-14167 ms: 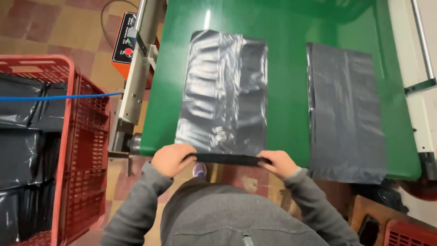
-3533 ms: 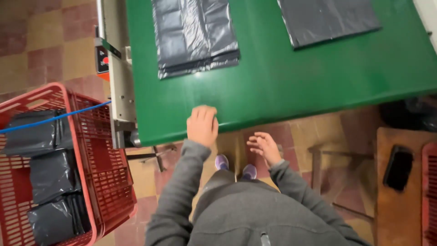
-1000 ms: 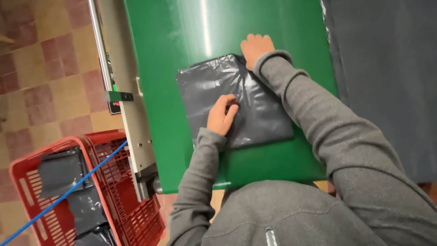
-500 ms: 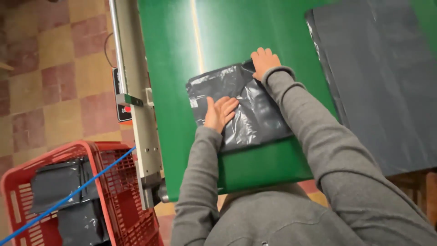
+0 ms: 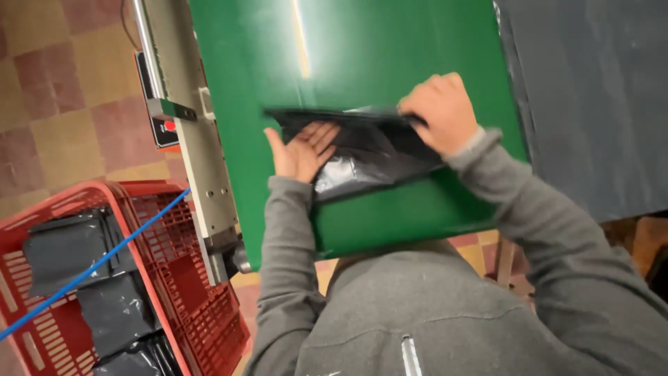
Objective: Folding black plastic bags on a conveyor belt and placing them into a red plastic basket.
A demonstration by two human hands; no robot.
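The person is folding a dark plastic bag on the green tabletop, near its front edge. The left hand is lying flat with fingers spread, palm pressing down on the bag's left part and holding it in place. The right hand is pinching the bag's far edge between fingers and thumb, lifting that edge over toward the body, so the top layer is standing slightly off the surface. Judging from how the bag lies, it is already reduced to a compact, several-layered packet, and this fold is only partly laid: the raised flap is not yet flat or smoothed. A second, larger dark sheet is lying spread out and unfolded on the right, well apart from both hands. In the red basket on the floor at the left, folded dark packets are sitting stacked, with a blue cord crossing over them.
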